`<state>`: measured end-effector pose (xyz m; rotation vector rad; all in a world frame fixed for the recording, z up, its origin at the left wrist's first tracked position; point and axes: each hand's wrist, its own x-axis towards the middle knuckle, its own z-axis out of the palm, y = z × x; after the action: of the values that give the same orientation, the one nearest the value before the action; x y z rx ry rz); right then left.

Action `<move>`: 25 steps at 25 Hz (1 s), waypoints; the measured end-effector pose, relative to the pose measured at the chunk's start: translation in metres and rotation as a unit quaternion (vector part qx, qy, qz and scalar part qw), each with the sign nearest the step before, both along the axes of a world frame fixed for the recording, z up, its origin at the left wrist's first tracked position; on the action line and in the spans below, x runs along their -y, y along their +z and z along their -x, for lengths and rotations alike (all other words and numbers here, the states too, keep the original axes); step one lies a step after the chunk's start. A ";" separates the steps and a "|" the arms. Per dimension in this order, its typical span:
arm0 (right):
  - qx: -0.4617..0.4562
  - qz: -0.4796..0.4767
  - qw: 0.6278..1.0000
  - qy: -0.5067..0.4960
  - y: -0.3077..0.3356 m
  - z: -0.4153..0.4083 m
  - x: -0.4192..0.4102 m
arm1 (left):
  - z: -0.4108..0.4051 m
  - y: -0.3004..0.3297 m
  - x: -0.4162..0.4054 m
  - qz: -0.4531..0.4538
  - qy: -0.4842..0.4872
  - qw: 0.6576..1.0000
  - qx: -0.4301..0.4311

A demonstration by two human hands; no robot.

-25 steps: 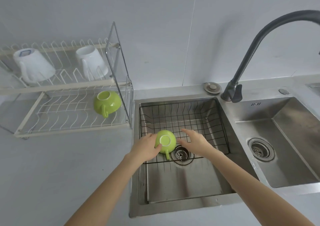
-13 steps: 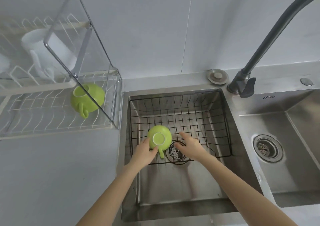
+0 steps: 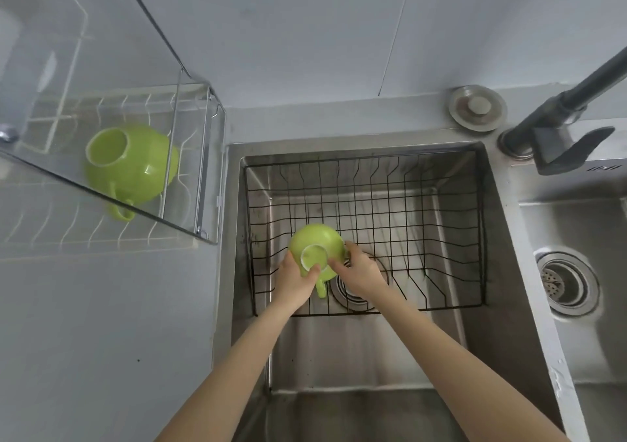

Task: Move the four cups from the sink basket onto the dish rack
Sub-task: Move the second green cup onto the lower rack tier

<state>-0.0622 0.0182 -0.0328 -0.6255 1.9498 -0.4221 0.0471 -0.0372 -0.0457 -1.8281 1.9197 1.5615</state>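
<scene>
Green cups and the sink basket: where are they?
green cup in the basket (image 3: 324, 238), head view, upturned side wall.
green cup on the rack (image 3: 142, 170), head view, rounded side.
sink basket (image 3: 451, 238), head view, wire floor.

Dish rack (image 3: 101, 109) — cut off by the left and top edges, upper tier blurred behind its clear side panel
Green cup on the rack (image 3: 132, 166) — smeared, handle partly behind the panel's rim
Faucet (image 3: 573, 102) — spout leaves the frame at right
Green cup in the sink basket (image 3: 317, 243) — handle and near side partly covered by left hand (image 3: 295, 280) and right hand (image 3: 361, 273)
</scene>
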 end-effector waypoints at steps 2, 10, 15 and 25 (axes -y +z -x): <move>0.006 0.001 1.000 -0.012 -0.007 0.002 0.006 | 0.001 -0.006 0.002 -0.006 0.006 1.000 0.004; -0.008 0.035 0.999 -0.030 -0.021 -0.002 0.005 | 0.004 -0.015 0.008 -0.014 0.056 0.998 -0.006; -0.020 0.049 0.998 -0.029 -0.019 -0.003 0.000 | 0.008 -0.011 0.006 -0.004 0.072 0.997 -0.011; -0.038 0.107 0.989 -0.097 0.020 0.004 -0.028 | -0.003 0.034 0.001 0.026 0.024 0.993 -0.114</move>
<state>-0.0658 0.0457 -0.0125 -0.5954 2.0633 -0.7463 0.0503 -0.0384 -0.0118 -1.7973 2.0419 1.8226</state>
